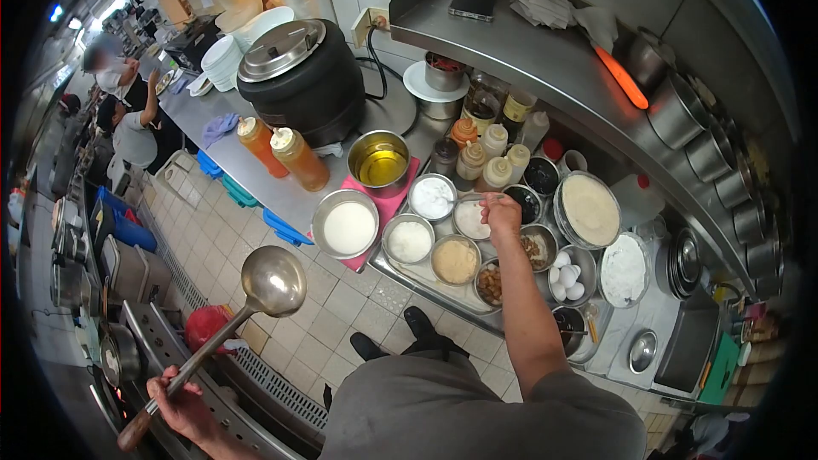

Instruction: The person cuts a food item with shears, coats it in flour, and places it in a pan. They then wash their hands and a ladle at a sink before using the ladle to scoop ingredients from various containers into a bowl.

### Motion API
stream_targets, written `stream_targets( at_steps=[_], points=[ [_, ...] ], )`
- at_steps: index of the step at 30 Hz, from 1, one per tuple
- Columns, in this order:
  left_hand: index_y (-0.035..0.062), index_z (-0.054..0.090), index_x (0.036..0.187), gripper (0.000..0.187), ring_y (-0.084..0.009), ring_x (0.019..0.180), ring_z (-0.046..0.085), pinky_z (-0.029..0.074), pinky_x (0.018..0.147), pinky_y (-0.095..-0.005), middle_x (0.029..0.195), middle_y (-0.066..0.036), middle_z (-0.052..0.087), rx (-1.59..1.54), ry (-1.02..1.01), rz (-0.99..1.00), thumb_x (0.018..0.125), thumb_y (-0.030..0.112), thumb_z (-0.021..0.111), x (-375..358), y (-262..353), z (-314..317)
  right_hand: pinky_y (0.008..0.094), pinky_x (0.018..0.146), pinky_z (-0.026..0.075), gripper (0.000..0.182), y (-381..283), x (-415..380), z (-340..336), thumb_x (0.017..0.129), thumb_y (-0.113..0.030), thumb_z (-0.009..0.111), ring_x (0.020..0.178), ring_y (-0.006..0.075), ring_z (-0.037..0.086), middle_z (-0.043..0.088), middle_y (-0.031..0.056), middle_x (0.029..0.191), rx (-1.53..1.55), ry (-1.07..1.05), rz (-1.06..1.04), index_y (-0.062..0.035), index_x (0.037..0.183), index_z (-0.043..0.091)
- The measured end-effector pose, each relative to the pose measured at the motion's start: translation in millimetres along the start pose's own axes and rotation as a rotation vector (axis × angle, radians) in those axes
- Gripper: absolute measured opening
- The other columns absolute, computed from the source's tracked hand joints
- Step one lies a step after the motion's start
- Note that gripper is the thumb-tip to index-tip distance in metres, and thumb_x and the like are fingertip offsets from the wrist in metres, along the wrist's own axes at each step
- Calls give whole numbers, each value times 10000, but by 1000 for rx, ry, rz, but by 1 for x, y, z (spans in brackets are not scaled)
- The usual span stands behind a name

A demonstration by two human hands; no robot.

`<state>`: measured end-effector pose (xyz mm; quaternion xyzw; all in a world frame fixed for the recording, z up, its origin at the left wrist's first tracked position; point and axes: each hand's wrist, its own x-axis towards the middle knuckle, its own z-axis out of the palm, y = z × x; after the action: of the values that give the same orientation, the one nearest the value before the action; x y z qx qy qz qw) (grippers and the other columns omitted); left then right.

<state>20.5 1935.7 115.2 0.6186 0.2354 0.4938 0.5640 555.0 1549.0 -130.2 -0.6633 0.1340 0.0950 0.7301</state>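
Observation:
My left hand is wrapped round the wooden-ended handle of a large metal ladle, held out over the floor at the left. The ladle's bowl looks bare. My right hand reaches over the counter with its fingers pinched together above a bowl of pale powder; what they hold, if anything, is hidden. Around it stand a bowl of white powder, one of white granules, one of tan powder, one of brown chunks and a dark-filled bowl.
A bowl of white liquid and a pot of yellow oil stand near the counter's edge. Beyond are squeeze bottles and a black soup kettle. Eggs lie in a bowl at right. Two people stand far left.

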Motion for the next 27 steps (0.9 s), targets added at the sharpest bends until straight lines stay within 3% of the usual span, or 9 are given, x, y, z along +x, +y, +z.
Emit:
stream_targets(
  at_steps=[3, 5, 6, 8, 11, 18, 22, 27],
  points=[
    [49, 551, 1035, 258, -134, 613, 665, 542, 525, -232, 1072, -197, 705, 82, 64, 15, 1087, 300, 520, 0, 6, 11, 261, 466, 472, 165, -3, 0, -4, 1029, -123, 619, 575, 97, 555, 692, 63, 814, 23, 18, 29, 24, 1033, 694],
    [29, 572, 992, 247, -120, 557, 611, 510, 513, -238, 973, -150, 689, 301, 171, 31, 1086, 252, 523, -1, 10, 22, 262, 468, 474, 160, -4, 0, -5, 1029, -120, 619, 577, 99, 556, 692, 65, 818, 33, 23, 45, 22, 1032, 693],
    [29, 572, 992, 247, -120, 557, 611, 510, 513, -238, 973, -150, 689, 301, 169, 30, 1086, 252, 523, -2, 11, 27, 263, 468, 476, 159, -4, 0, -5, 1027, -119, 622, 579, 101, 558, 691, 68, 819, 44, 24, 45, 24, 1031, 691],
    [8, 613, 978, 257, -95, 566, 592, 486, 519, -228, 885, -104, 674, 751, 34, 108, 1094, 219, 523, -3, 10, 32, 264, 469, 478, 157, -3, 1, -6, 1026, -117, 624, 581, 102, 560, 691, 71, 821, 55, 26, 46, 25, 1029, 690],
    [-7, 642, 1003, 276, -82, 578, 587, 467, 527, -220, 806, -70, 654, 877, 89, 155, 1102, 216, 512, -4, -3, 32, 269, 469, 480, 159, 1, 4, -7, 1024, -119, 629, 579, 108, 559, 690, 78, 814, 85, 44, 62, 28, 1026, 688],
    [-17, 651, 1038, 288, -103, 628, 603, 504, 579, -243, 889, -91, 676, 997, 95, 203, 1108, 218, 501, -2, -6, 29, 272, 474, 482, 167, 4, 3, -14, 1036, -116, 610, 572, 114, 555, 695, 91, 809, 147, 85, 70, 31, 1033, 688],
    [-5, 674, 1057, 322, -111, 640, 625, 521, 570, -252, 867, -80, 680, 969, 78, 270, 1109, 260, 499, 1, -10, 34, 266, 478, 479, 180, 4, 3, -14, 1043, -125, 603, 572, 113, 554, 696, 89, 812, 152, 85, 65, 32, 1038, 690],
    [-34, 631, 1046, 280, -115, 687, 628, 540, 625, -260, 966, -119, 694, 894, 124, 247, 1110, 206, 501, 0, -11, 35, 267, 478, 481, 183, 4, 1, -14, 1045, -127, 599, 569, 115, 554, 691, 84, 804, 167, 89, 69, 33, 1042, 689]
  ],
)
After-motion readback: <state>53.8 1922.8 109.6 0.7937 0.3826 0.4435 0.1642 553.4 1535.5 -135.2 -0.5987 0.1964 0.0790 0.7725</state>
